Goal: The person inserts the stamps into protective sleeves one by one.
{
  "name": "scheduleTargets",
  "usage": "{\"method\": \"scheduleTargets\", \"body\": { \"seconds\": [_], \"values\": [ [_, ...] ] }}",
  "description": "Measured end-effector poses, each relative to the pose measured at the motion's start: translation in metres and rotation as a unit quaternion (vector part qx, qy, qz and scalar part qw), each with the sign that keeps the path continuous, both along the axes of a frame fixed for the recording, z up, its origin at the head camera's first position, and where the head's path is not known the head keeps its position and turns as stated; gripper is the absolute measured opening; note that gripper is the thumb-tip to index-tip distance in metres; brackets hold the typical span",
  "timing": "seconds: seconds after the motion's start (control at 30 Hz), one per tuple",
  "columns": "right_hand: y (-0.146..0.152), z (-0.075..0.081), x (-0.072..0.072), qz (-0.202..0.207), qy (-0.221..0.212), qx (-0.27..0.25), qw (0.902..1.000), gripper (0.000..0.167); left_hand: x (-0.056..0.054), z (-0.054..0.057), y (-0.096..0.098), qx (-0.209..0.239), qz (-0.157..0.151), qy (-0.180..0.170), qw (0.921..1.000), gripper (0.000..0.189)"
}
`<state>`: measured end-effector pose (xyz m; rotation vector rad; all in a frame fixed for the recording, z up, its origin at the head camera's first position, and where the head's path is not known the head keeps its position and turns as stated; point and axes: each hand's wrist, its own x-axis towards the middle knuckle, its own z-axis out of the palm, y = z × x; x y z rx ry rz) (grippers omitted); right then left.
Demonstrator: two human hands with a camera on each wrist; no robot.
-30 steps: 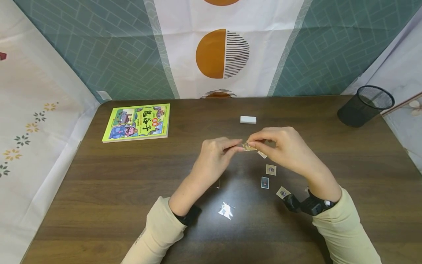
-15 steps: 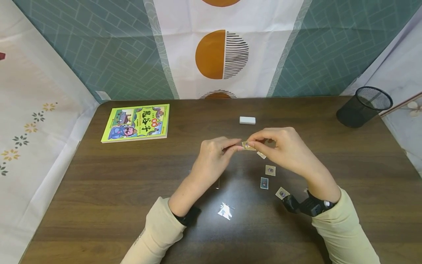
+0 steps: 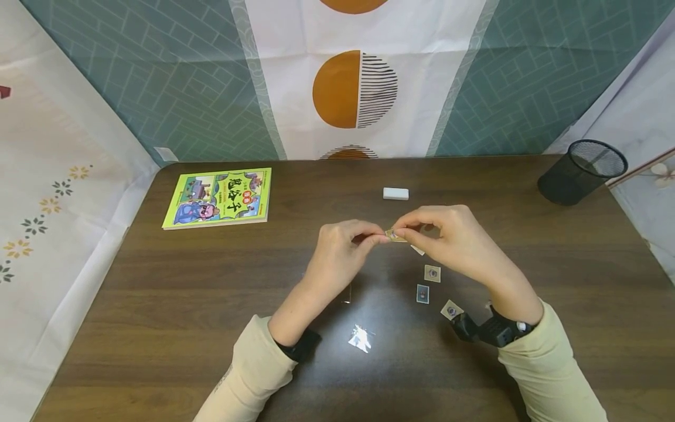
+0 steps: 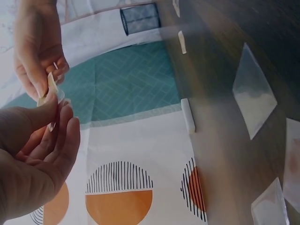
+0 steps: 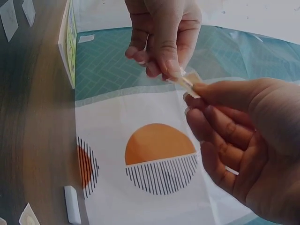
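Above the table, my left hand (image 3: 343, 249) and right hand (image 3: 448, 237) meet fingertip to fingertip. Between thumb and fingers, the right hand pinches a small tan stamp (image 5: 193, 79). At the left hand's pinch a bit of clear film, like a small plastic bag (image 4: 61, 95), shows beside the stamp; fingers hide most of it. Below the right hand lie a tan stamp (image 3: 432, 273), a blue stamp (image 3: 423, 293) and another tan stamp (image 3: 451, 309) near the wrist strap. One more pale stamp (image 3: 418, 249) is partly covered by the right hand.
A shiny clear bag (image 3: 361, 338) lies near the front; other clear bags (image 4: 254, 93) show in the left wrist view. Behind the hands is a white block (image 3: 395, 193). A green book (image 3: 218, 198) lies at back left, a black mesh bin (image 3: 569, 176) stands at back right.
The fingertips of both hands have drawn slightly closer together, and less of the pinched stamp shows between them. Things on the table have stayed in place.
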<state>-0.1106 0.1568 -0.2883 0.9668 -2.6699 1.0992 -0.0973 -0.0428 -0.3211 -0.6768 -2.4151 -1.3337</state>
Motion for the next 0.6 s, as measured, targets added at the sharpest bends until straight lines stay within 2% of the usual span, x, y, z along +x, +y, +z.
{"method": "scheduleTargets", "body": {
  "seconds": [0.13, 0.23, 0.43, 0.6],
  "values": [
    [0.0007, -0.0014, -0.0003, 0.027, 0.055, -0.002, 0.9981, 0.019, 0.0018, 0.0026, -0.0016, 0.021, -0.008, -0.053, 0.9983, 0.007],
    [0.0011, -0.0020, -0.0005, 0.035, 0.094, 0.003, 0.9950, 0.018, 0.0028, 0.0045, -0.0019, 0.029, -0.012, -0.077, 0.9965, 0.006],
    [-0.0001, -0.0007, 0.0010, 0.021, 0.127, 0.010, 0.9917, 0.016, 0.0024, 0.0042, -0.0016, 0.025, -0.023, -0.068, 0.9971, 0.008],
    [-0.0009, 0.0004, 0.0018, 0.001, 0.109, 0.008, 0.9940, 0.016, 0.0013, 0.0028, -0.0005, 0.012, -0.031, -0.063, 0.9975, 0.009]
  ]
}}
